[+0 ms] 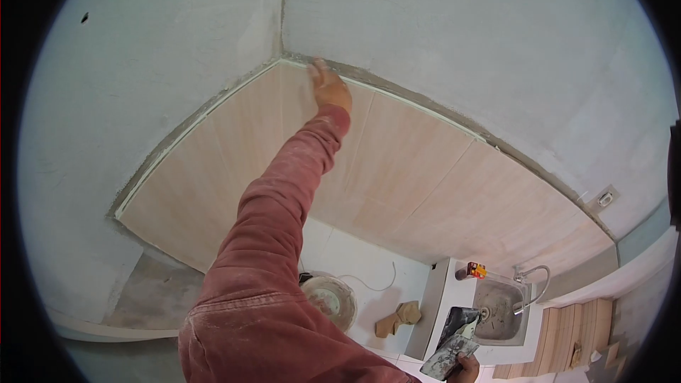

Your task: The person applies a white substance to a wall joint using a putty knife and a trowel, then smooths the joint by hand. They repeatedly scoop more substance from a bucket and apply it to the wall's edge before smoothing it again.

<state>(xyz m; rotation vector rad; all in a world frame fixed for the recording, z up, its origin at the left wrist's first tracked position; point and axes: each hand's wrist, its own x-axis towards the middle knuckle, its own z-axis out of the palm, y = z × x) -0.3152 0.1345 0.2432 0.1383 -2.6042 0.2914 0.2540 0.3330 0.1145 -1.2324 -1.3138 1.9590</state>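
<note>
My left hand (330,89) reaches up to the top edge of the pale wood-look tiles (404,142), just right of the wall corner. Its fingers are stretched out, slightly blurred, at the grey seam (358,76) between tile and wall. Low at the right, my right hand (465,369) is closed around a putty-smeared flat tool (450,356). A dark, flat piece (460,321) with pale putty on it lies just above that tool; whether the two are joined is unclear.
Below the tiles are a sink (502,310) with a faucet (543,285), a small red and yellow box (476,270), a round bucket (330,301), brown hexagonal pieces (398,319) and a thin cable (376,289). A socket (605,199) sits on the right wall.
</note>
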